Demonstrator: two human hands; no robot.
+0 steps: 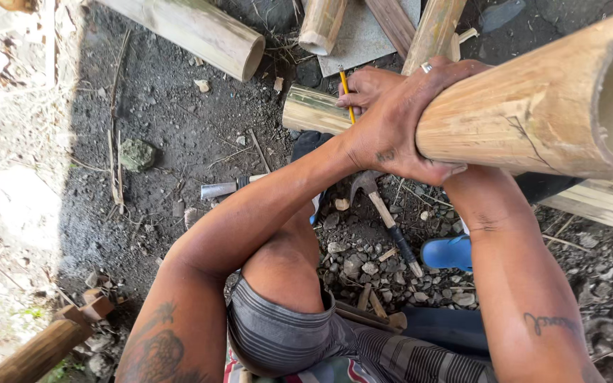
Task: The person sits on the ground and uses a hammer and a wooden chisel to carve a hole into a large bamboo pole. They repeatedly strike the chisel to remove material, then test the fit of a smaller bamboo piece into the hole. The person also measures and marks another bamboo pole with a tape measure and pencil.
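Hard daylight floods in from the left, washing the pale, dusty ground strip (8, 177) nearly white. The dark gravelly soil (179, 135) sits in shade. Focus is sharp; the thick tan bamboo pole (533, 113) bulges, wide-angle stretched.

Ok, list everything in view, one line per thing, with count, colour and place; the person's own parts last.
big bamboo pole: one, tan, upper right, held at its end
other bamboo poles: several, tan-green, on the ground along the top
yellow pencil: one, upright in the fingers
hammer: one, grey head, pale handle with a dark grip, on the gravel below the hands
metal tube: one, silver, on the dirt at centre
green stone: one, left
blue sandal: one, right of centre
striped shorts: grey, bottom
left hand: on the pole's end
right hand: under the pole, mostly hidden
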